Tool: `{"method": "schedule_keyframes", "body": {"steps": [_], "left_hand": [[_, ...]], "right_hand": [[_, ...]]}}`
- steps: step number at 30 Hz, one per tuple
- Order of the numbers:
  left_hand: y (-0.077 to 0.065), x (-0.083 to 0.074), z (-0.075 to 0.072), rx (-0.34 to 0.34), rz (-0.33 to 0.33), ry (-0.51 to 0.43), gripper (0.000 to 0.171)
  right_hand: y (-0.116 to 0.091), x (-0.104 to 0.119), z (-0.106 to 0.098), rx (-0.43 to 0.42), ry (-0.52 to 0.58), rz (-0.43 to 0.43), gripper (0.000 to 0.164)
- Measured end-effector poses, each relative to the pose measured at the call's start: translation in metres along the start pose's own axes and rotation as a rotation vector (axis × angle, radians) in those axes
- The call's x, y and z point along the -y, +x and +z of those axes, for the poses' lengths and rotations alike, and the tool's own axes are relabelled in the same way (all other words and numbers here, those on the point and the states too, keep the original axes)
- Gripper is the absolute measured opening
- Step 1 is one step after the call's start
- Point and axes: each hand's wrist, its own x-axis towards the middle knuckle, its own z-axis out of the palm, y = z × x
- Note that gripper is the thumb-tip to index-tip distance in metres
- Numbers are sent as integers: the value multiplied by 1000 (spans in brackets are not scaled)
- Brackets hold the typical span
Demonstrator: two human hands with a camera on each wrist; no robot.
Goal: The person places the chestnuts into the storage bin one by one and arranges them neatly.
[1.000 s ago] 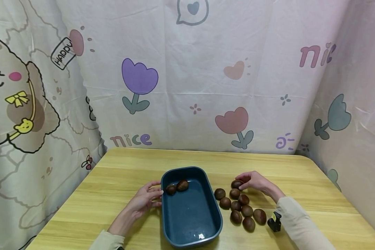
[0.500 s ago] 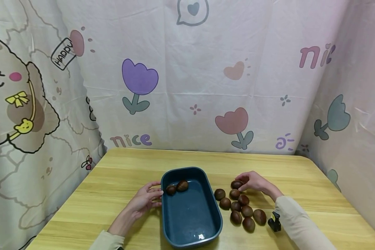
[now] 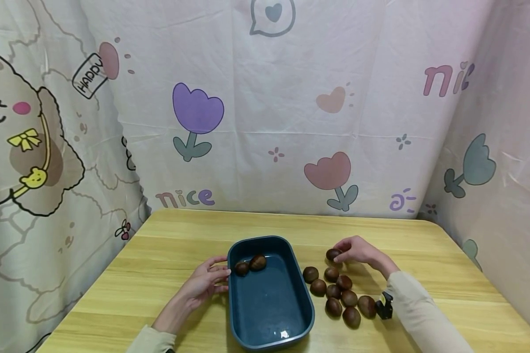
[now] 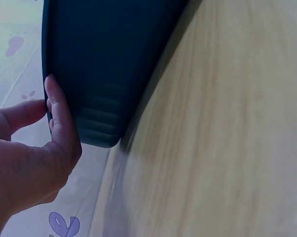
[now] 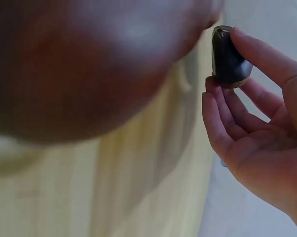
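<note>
My right hand (image 3: 358, 249) pinches a brown chestnut (image 3: 333, 255) between thumb and fingertips, just beyond the loose chestnuts on the table. In the right wrist view, that chestnut (image 5: 230, 59) is dark and glossy, held on edge. My left hand (image 3: 203, 282) holds the left side of a deep blue rectangular tray (image 3: 269, 321) near its far end. The left wrist view has its fingers (image 4: 62, 116) against the tray's outer wall (image 4: 109, 64), with one digit at the rim. Two chestnuts (image 3: 250, 264) lie inside the tray, at its far left.
Several loose chestnuts (image 3: 333, 291) cluster right of the tray on the wood-grain table (image 3: 194, 230). A large blurred chestnut (image 5: 89, 69) fills the near part of the right wrist view. A printed curtain (image 3: 265, 108) hangs behind and at both sides.
My right hand has risen slightly and moved away from the pile with the pinched chestnut, leaving a gap to the others. The left hand and the tray have stayed still.
</note>
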Motion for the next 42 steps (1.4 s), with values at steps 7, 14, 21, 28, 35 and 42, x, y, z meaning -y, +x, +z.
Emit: {"method": "schedule_keyframes", "body": {"steps": [7,14,21,28,35,42], "left_hand": [[1,-1,0,6,-1,-2,56],[0,-3,1,14,9,-3,56],[0,-3,1,25,13,-6,56],[2,-1,0,21,7,-4,56],[2,-1,1,29,12,3,57],[0,-1,-1,29,13,4,56]], "right_hand": [[2,14,-4,-30,115,-37,36],[6,39,-5,-36,181,-66,41],[15,62,-5,-51,240,-92,45],[19,87,-2,-72,247,-115,44],[27,115,7,-94,267,-130,41],[32,139,22,-121,331,-162,40]]}}
